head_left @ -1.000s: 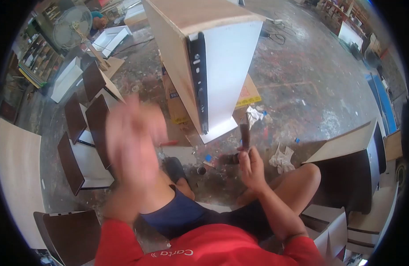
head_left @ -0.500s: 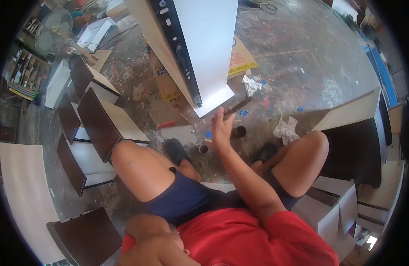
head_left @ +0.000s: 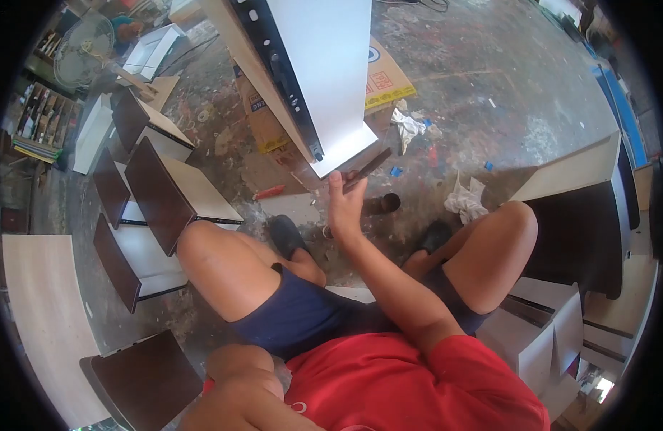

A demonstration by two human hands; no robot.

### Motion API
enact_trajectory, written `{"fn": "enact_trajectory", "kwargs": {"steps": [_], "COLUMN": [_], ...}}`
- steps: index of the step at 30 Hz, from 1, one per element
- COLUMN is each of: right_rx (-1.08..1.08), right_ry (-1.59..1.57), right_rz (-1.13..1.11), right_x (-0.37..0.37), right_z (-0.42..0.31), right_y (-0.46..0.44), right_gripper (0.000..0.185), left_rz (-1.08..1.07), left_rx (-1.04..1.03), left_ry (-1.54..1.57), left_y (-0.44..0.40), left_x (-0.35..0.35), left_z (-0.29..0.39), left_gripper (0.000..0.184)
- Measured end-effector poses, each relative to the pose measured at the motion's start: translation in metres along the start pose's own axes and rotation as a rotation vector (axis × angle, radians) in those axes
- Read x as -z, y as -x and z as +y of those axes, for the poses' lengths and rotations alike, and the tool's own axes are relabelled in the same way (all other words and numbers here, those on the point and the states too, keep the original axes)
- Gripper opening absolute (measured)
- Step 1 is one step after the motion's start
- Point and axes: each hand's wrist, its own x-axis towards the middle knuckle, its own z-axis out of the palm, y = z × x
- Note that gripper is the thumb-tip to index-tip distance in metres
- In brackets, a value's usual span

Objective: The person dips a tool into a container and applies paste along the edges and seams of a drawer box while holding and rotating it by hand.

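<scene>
My right hand (head_left: 346, 205) is closed around a dark, narrow, flat strip-shaped tool (head_left: 374, 167), whose exact kind I cannot make out. The tool points up and right, just in front of the lower end of a white drawer (head_left: 331, 79). A black metal drawer slide (head_left: 285, 79) with slots runs along the drawer's side. My left hand (head_left: 242, 370) is low, close against my body, and looks curled in. A translucent edge shows beside it; most of its fingers are hidden. On the floor below my right hand lies a dark round cup (head_left: 390, 202).
Brown-fronted drawers (head_left: 155, 190) stand at left, near my knee. A dark cabinet piece (head_left: 576, 237) is at right. Flattened cardboard (head_left: 389, 75) lies under the drawer. White rags (head_left: 466, 199), a red-handled item (head_left: 269, 192) and blue scraps (head_left: 396, 172) are on the floor. A fan (head_left: 85, 50) stands at the far left.
My right hand and its tool have shifted slightly left, nearer the drawer's end. The upright drawer appears a little further left and up in view. My left hand stays low.
</scene>
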Motion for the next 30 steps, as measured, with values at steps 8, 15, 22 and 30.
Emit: {"fn": "enact_trajectory", "kwargs": {"steps": [8, 15, 22, 30], "right_rx": [0.117, 0.095, 0.148, 0.236], "right_ry": [-0.074, 0.092, 0.155, 0.214], "right_rz": [-0.005, -0.072, -0.061, 0.000], "right_x": [-0.003, 0.006, 0.016, 0.039], "right_z": [-0.004, 0.006, -0.004, -0.021], "right_y": [0.000, 0.003, -0.011, -0.039], "right_gripper": [0.057, 0.060, 0.070, 0.056], "left_rz": [0.015, 0.157, 0.038, -0.137], "left_rx": [-0.063, -0.048, -0.044, 0.082], "left_ry": [0.017, 0.000, -0.060, 0.025], "left_y": [0.009, 0.013, 0.032, 0.023], "left_x": [-0.003, -0.017, -0.003, 0.010], "left_z": [-0.006, -0.009, 0.007, -0.013], "left_gripper": [0.012, 0.011, 0.011, 0.005]}}
